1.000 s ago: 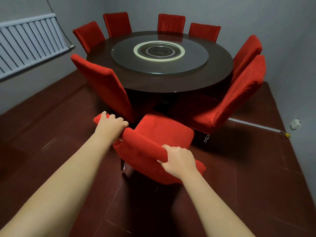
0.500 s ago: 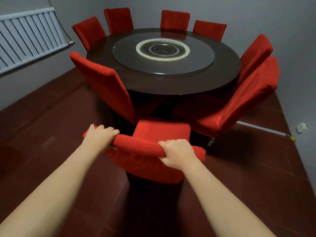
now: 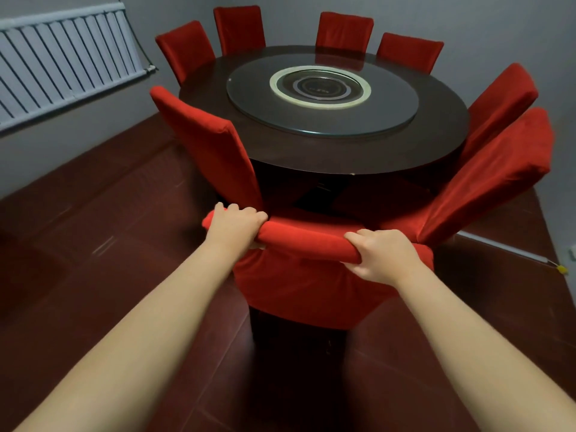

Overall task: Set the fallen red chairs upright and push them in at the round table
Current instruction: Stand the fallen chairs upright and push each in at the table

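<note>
A red-covered chair point(image 3: 307, 285) stands upright right in front of me, its seat pointing at the dark round table point(image 3: 436, 145). My left hand point(image 3: 233, 227) grips the left end of its backrest top. My right hand point(image 3: 381, 255) grips the right end of the same top edge. The seat lies between two neighbouring red chairs, one on the left point(image 3: 208, 145) and one on the right point(image 3: 492, 173). Its legs are hidden under the cover.
Several more red chairs point(image 3: 344, 31) ring the table, which carries a glass turntable point(image 3: 322, 95). A white radiator point(image 3: 62, 60) hangs on the left wall. A white cable point(image 3: 505, 252) lies on the dark red floor at the right.
The chair has turned from skewed to square with the table and moved closer to it, into the gap between its neighbours. Both hands kept their grip on the backrest.
</note>
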